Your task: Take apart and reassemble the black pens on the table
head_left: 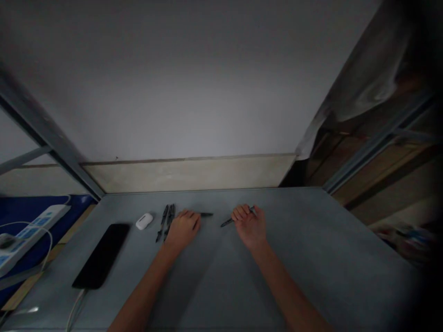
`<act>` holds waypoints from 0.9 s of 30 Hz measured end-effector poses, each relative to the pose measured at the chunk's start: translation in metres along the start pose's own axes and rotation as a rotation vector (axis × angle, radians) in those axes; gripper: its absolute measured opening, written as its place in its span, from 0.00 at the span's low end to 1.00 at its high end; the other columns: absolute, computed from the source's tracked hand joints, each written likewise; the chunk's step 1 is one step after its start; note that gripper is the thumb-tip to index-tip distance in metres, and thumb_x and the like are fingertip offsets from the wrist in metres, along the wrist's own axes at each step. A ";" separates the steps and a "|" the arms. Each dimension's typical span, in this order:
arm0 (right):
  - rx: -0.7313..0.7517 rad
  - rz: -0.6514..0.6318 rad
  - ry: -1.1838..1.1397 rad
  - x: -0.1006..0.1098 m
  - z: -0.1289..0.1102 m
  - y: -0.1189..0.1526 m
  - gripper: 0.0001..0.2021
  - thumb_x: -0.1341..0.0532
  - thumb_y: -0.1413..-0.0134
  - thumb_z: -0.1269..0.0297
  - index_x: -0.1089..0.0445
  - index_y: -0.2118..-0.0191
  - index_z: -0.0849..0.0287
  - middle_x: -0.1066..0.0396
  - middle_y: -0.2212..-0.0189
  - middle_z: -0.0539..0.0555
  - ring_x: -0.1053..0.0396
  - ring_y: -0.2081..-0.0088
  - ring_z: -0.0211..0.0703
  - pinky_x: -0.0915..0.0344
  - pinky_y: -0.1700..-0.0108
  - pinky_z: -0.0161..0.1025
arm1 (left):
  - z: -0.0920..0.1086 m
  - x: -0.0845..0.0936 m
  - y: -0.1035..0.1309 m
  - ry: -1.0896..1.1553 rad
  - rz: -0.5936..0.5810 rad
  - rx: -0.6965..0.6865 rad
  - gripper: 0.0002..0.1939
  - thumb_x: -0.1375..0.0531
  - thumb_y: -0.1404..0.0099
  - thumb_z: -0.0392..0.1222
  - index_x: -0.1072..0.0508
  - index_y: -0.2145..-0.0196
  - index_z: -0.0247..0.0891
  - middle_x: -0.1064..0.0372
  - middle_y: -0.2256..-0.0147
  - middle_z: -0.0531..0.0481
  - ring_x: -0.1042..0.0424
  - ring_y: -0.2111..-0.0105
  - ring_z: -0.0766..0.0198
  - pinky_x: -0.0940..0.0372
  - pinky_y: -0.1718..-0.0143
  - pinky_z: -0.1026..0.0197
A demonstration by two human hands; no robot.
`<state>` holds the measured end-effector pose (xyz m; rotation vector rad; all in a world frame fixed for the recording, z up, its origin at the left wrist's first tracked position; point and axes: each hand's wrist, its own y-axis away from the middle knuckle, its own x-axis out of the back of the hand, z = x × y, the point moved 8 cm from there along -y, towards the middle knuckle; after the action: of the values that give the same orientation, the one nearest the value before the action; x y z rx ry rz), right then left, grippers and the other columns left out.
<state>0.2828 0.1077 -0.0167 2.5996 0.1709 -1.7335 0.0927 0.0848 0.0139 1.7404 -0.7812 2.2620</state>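
My left hand (183,228) is closed, palm down, just above or on the grey table. From its fingers a short dark length of a pen (206,214) sticks out to the right; the rest is hidden by the hand. My right hand (252,227) is turned with its palm partly up, fingers curled round another dark pen (227,222). That pen slants, with its narrow end down to the left and its other end showing by the thumb. Several dark pens (161,223) lie side by side just left of my left hand, partly covered by it.
A white earbud case (144,221) and a black phone (102,256) with a cable lie on the left of the grey table (221,286). Further left, a white power strip (31,237) rests on a blue surface. Metal posts (74,163) rise at both rear corners before the wall.
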 end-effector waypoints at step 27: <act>-0.012 0.051 0.011 -0.004 0.002 0.006 0.17 0.47 0.42 0.55 0.48 0.79 0.56 0.54 0.82 0.46 0.51 0.79 0.37 0.45 0.75 0.38 | 0.007 -0.036 0.016 0.235 -0.038 -0.015 0.13 0.51 0.30 0.41 0.29 0.67 0.38 0.31 0.71 0.47 0.31 0.66 0.59 0.38 0.60 0.58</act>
<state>0.2795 0.1013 -0.0138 2.5816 0.1132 -1.6976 0.1020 0.0737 -0.0229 1.4350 -0.7079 2.3705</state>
